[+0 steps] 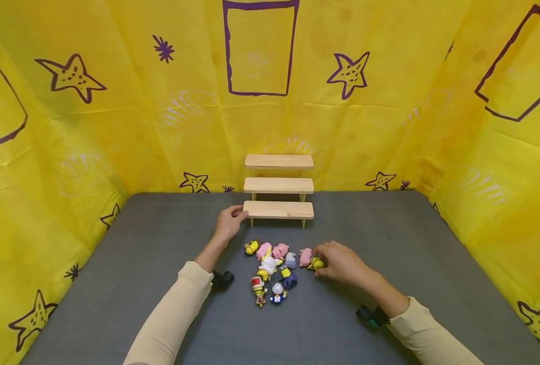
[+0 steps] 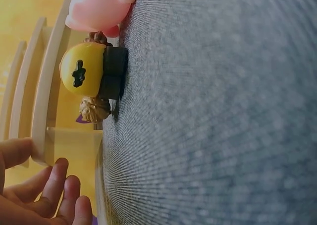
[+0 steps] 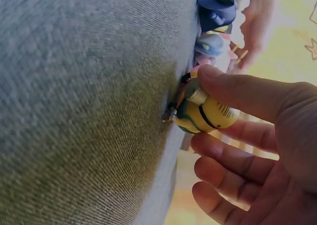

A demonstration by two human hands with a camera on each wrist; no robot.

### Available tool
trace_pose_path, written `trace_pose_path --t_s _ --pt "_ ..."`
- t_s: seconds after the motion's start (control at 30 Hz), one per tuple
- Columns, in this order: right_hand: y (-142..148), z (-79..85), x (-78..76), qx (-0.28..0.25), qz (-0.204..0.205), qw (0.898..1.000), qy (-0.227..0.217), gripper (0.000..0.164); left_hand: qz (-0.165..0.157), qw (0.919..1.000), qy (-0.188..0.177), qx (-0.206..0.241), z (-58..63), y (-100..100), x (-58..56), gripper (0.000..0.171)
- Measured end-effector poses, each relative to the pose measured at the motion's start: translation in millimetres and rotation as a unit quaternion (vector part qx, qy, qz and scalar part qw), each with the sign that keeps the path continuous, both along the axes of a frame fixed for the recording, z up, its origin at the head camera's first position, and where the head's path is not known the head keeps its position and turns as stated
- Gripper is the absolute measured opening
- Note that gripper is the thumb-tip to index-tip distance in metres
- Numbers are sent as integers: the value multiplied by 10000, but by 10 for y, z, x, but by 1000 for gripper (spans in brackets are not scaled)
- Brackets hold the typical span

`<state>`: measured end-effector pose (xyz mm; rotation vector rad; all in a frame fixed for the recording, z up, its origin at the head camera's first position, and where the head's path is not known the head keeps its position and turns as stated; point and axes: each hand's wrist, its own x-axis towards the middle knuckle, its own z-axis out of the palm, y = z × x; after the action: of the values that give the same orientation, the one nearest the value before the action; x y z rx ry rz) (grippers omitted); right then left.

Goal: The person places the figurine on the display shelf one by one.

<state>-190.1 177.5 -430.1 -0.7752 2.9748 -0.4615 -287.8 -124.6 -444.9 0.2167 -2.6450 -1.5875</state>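
My left hand [image 1: 229, 223] holds the left end of the lowest step of a three-tier wooden stand [image 1: 279, 209], thumb and fingers at the board's edge. On the right, my right hand [image 1: 341, 261] pinches a yellow minion figurine [image 3: 214, 115] between thumb and fingers, low over the dark cloth. Touching or close beside that minion is a pink pig figurine [image 1: 305, 257]. Left of it lies a loose cluster of small toys, among them a blue-and-white Doraemon figurine [image 1: 278, 293], a minion with a red top [image 1: 258, 285] and a yellow figurine with dark legs [image 2: 83, 69].
Dark grey cloth [image 1: 169, 314] covers the table. The stand's upper steps rise toward a yellow backdrop [image 1: 137, 137] with purple stars, which also closes in both sides. More pink pigs [image 1: 280, 250] and a grey-blue figurine [image 1: 290, 260] lie in front of the stand.
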Motion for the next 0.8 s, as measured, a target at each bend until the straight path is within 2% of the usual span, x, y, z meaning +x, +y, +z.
trace_pose_path --t_s 0.2,0.47,0.8 --pt "-19 -7 -7 93 19 9999 86 36 -11 9999 -128 55 -2 -21 -20 44" --pt "-43 12 -27 71 -21 10000 15 34 -35 9999 -110 -1 -5 -51 -16 43" --pt "32 -28 -103 -766 -212 9954 -542 21 -52 9999 -87 19 -14 -47 -17 42"
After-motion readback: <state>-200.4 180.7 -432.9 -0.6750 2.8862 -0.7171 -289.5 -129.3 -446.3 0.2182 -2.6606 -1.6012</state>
